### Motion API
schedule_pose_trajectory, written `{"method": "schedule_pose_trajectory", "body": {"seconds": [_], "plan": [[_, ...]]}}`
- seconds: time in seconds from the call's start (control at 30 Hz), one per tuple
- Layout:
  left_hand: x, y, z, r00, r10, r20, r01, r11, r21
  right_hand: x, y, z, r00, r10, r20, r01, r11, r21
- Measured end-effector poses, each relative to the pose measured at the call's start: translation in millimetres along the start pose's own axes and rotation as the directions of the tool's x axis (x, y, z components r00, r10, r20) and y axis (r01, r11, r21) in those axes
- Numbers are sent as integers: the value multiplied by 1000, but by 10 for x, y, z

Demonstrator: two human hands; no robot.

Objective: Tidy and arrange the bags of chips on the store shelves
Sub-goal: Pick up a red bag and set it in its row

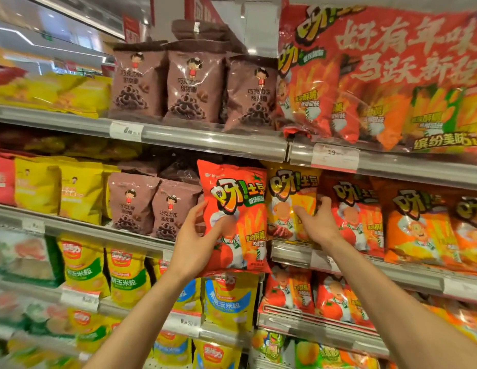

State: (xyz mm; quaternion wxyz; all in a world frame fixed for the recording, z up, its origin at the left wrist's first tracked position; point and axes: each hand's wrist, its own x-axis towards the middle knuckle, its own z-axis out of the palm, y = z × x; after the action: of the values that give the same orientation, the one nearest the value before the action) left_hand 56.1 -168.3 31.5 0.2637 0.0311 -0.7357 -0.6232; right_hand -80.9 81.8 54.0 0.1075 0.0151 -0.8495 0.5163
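A red-orange bag of potato chips (238, 209) with a tomato picture is held upright in front of the middle shelf (338, 265). My left hand (197, 235) grips its left edge, thumb across the front. My right hand (316, 222) grips a yellow-orange bag (288, 190) of the same brand standing on the shelf just to the right, thumb on its right edge. Further right stand dark-red (352, 209) and orange bags (418, 225) in a row.
Brown chocolate ring snack bags (157, 206) stand left of the held bag, more on the top shelf (194, 86). A large red multipack (378, 75) fills the top right. Yellow corn snack bags (128, 275) and red chip bags (330, 296) fill lower shelves.
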Motion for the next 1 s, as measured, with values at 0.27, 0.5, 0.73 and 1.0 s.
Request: {"method": "schedule_pose_trajectory", "body": {"seconds": [0.27, 0.5, 0.73, 1.0], "plan": [[-18, -15, -85, 999, 6, -31, -4, 999, 50, 166, -66, -45, 999, 17, -41, -13, 993, 114], [-56, -15, -231, 998, 33, -51, -30, 998, 61, 137, -248, 29, 999, -40, 7, 38, 979, 201], [-140, -99, -68, 999, 46, 21, -48, 993, 112, -230, -104, -181, 987, -157, -22, 159, 981, 114], [31, -147, 592, 986, 119, 121, -129, 989, 76, -564, 230, -1032, 960, -96, -262, 116, 992, 59]]}}
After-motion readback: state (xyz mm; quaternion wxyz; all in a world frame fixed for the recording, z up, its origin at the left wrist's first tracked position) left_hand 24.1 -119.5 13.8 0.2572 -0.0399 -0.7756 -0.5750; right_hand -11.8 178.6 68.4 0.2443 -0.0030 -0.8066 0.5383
